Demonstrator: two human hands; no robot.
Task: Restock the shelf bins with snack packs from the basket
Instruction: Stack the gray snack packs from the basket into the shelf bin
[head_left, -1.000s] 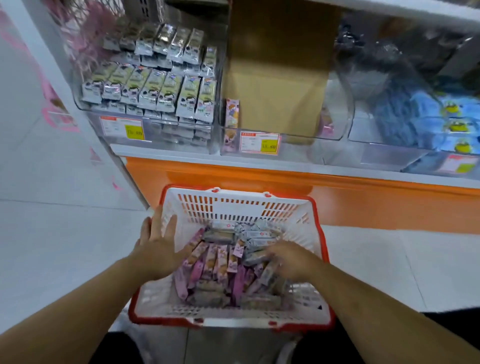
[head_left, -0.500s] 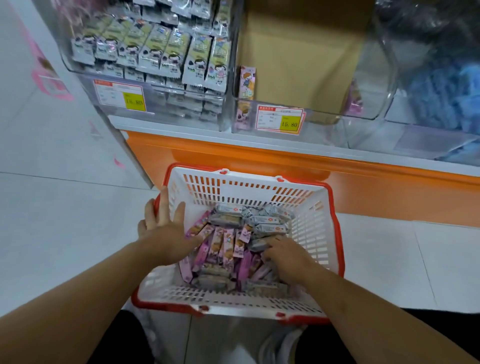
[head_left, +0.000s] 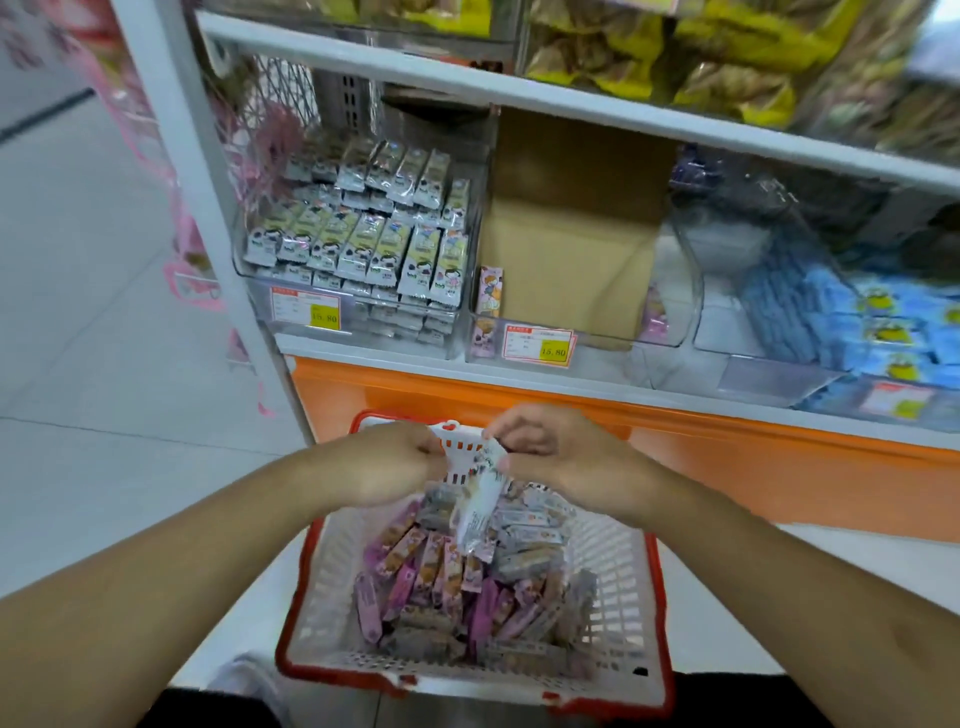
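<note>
Both my left hand (head_left: 387, 462) and right hand (head_left: 563, 457) pinch one silvery foil snack pack (head_left: 480, 506) above the red-rimmed white plastic basket (head_left: 613, 566); next, I judge, it goes up into the nearly empty clear plastic shelf bin (head_left: 680, 291).

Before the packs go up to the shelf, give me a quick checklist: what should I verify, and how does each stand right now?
1. Packs in hand: ok. Both the left hand and the right hand grip a bunch of snack packs above the basket.
2. How many packs: cannot tell, blurred.
3. Room in the middle bin: ok, nearly empty, cardboard box behind it.
4. Match with the pink pack in that bin: cannot tell.
5. Left bin: not ok as a target, already stacked high.
6. Basket stock: ok, many packs remain.
</note>
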